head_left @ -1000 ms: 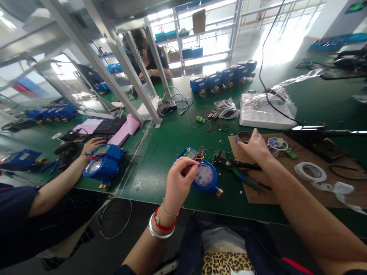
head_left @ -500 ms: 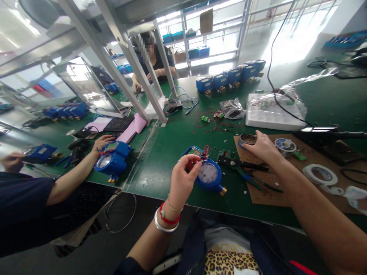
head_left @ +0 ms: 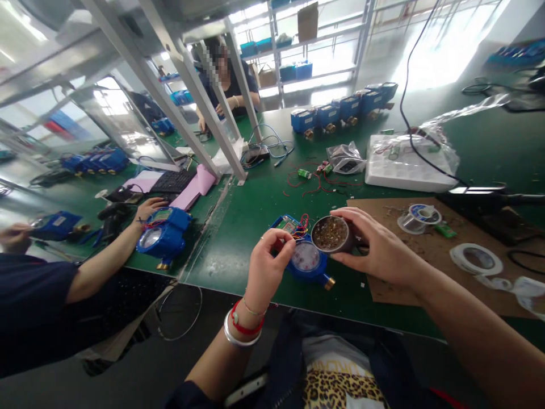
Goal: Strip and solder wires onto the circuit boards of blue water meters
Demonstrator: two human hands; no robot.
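Tin up in the right hand, fingers pinched over an open meter

Nearest, just below centre frame, the left hand point(head_left: 266, 264) has its grip drawn into a thumb-and-finger pinch by the wires point(head_left: 304, 220); what sits between the fingertips is too small to tell. Right under it, the blue meter point(head_left: 315, 274) lies on the desk point(head_left: 242, 210), dial up. And to its right, the right hand point(head_left: 378, 247) has its grip wrapped around 1 round tin point(head_left: 351, 240), clear of the desk and tipped to show brown bits inside.

How far along? Housing open, board point(head_left: 288, 224) bare, wires looping out; the connections look unfinished, and no cover is on.

At right of frame, a solder spool point(head_left: 412, 222) and tape roll point(head_left: 476, 260) rest on cardboard point(head_left: 394, 292). Left of frame, a co-worker's hand point(head_left: 149, 210) touches another meter point(head_left: 176, 238). Farther up, a white foam tray point(head_left: 404, 176), then a row of blue meters point(head_left: 327, 116) at upper centre.
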